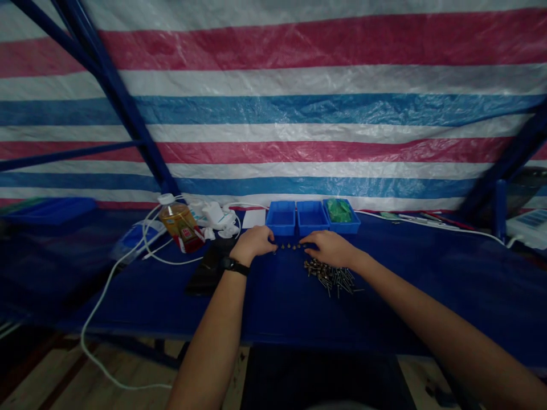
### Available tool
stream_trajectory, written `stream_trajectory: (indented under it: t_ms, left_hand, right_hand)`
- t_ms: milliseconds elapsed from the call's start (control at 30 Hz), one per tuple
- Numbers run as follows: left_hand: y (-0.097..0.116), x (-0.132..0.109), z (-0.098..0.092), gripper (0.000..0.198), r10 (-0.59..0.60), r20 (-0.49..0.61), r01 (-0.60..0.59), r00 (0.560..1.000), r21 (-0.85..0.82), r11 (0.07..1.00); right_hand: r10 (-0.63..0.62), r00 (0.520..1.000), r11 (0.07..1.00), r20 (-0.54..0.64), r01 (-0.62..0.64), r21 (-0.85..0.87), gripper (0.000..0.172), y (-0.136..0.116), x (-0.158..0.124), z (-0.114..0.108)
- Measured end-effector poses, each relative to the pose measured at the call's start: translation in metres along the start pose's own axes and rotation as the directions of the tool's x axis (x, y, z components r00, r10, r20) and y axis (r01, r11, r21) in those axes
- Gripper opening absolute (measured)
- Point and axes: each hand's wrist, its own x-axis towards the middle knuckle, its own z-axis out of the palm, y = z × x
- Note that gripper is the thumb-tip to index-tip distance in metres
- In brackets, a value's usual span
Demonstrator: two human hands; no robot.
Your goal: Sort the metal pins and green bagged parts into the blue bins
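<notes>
A short row of small brass-coloured pieces lies on the blue table between my hands. My left hand, with a black watch on its wrist, has its fingers curled together at the row's left end; whatever they pinch is too small to make out. At the right end, my right hand bends its thumb and forefinger around a tiny dark spot I cannot identify. Just below this hand is a heap of thin metal pins or screws, some with brass-coloured ends. Two blue bins stand behind the row.
A third blue bin holds a green plastic bag. To the left are a drink bottle, white cables, a white adapter and a dark flat item. Slim tools lie at the back right.
</notes>
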Motion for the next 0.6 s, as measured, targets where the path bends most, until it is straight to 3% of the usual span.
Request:
stream_trajectory:
  t_ms: [133, 333, 467, 600]
  left_hand:
    - [0.002, 0.000, 0.000, 0.017, 0.029, 0.030, -0.029, 0.999, -0.017, 0.999]
    - [0.007, 0.002, 0.000, 0.020, 0.095, 0.045, -0.092, 0.994, -0.061, 0.994]
    - [0.012, 0.005, 0.004, 0.025, 0.139, 0.044, -0.135, 0.989, -0.089, 0.987]
    - [0.018, 0.004, 0.006, 0.033, 0.190, 0.045, -0.184, 0.981, -0.109, 0.977]
  right_hand:
    - [0.054, 0.996, 0.996, -0.071, -0.059, -0.069, 0.031, -0.011, 0.013, 0.014]
    - [0.039, 0.995, 0.996, -0.088, -0.031, 0.088, 0.033, -0.011, 0.024, 0.020]
    - [0.074, 0.992, 0.995, -0.099, -0.067, 0.073, 0.031, -0.016, 0.031, 0.022]
    - [0.137, 0.980, 0.979, -0.146, -0.112, 0.169, 0.027, -0.012, 0.029, 0.023]
